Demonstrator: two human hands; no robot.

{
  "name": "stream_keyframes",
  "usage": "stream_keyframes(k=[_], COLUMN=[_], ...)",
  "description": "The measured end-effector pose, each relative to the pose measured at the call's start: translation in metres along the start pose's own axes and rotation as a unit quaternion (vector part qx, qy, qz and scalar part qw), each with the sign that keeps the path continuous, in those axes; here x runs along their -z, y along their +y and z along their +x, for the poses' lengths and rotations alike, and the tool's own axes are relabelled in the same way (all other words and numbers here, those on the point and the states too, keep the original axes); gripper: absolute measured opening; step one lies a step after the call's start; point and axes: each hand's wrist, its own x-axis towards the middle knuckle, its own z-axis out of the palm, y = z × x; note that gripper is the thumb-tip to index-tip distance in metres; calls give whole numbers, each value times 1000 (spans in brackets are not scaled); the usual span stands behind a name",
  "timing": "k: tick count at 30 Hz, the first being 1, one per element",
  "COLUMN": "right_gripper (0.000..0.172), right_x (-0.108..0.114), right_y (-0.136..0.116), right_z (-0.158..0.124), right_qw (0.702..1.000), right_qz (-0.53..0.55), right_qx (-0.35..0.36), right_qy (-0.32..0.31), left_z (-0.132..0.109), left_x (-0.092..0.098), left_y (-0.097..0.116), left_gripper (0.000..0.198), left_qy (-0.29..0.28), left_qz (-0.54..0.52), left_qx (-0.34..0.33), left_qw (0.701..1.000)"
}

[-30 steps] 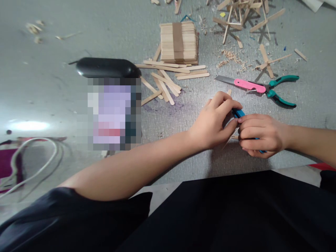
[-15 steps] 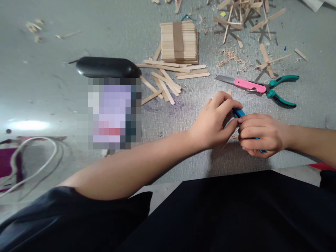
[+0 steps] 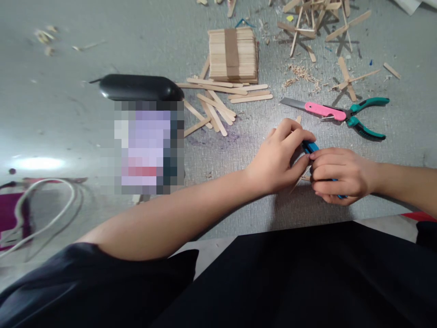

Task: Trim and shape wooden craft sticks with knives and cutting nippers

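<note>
The near edge of the tabletop [image 3: 252, 225] runs just below the hands, and the person's black shirt [image 3: 300, 273] covers part of it. A strip of grey surface lies between that edge and the wrists, and a wider stretch spreads to the right, beyond the green handles of the pliers [image 3: 370, 133]. Above the hands the room narrows: the pink knife [image 3: 324, 110] lies just beyond the fingers, its blade pointing left and its other end against the pliers. Farther up are sawdust [image 3: 302, 74] and crossed sticks [image 3: 347, 82]. Up to the left, loose sticks [image 3: 218, 107] fan out below a banded bundle [image 3: 215, 54], well apart from the left hand [image 3: 282, 157].

The left forearm slants up across the near edge, palm down, with the fingers bent over and reaching the upper end of a blue tool [image 3: 311, 146]. A small stick [image 3: 299, 119] pokes out past the knuckles; whether the left hand pinches it cannot be told. The right hand [image 3: 341, 175] comes in from the right side, its fingers curled firmly around the blue tool, which slants between the two hands. Their fingertips meet or nearly meet.
</note>
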Motion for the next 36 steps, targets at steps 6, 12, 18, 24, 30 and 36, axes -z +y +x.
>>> stream_keyframes(k=[6, 12, 18, 24, 30, 36], right_gripper=[17, 16, 14, 20, 27, 29], right_x=[1, 1, 1, 1, -1, -1], right_y=[0, 1, 1, 0, 2, 2], right_z=[1, 0, -1, 1, 1, 2], right_qw=[1000, 1000, 1000, 999, 997, 996], right_qz=[-8, -8, -6, -35, -49, -53], right_qx=[1, -1, 2, -1, 10, 7], right_qy=[-1, -8, -6, -38, -58, -67], left_z=[-1, -1, -1, -1, -1, -2], left_x=[1, 0, 0, 0, -1, -2], left_y=[-1, -1, -1, 0, -2, -3], left_gripper=[28, 28, 29, 31, 29, 29], left_qy=[2, -3, 2, -9, -1, 8], left_qz=[5, 5, 5, 4, 3, 2], left_qx=[-8, 2, -4, 18, 8, -2], left_qw=[1000, 1000, 1000, 1000, 1000, 1000])
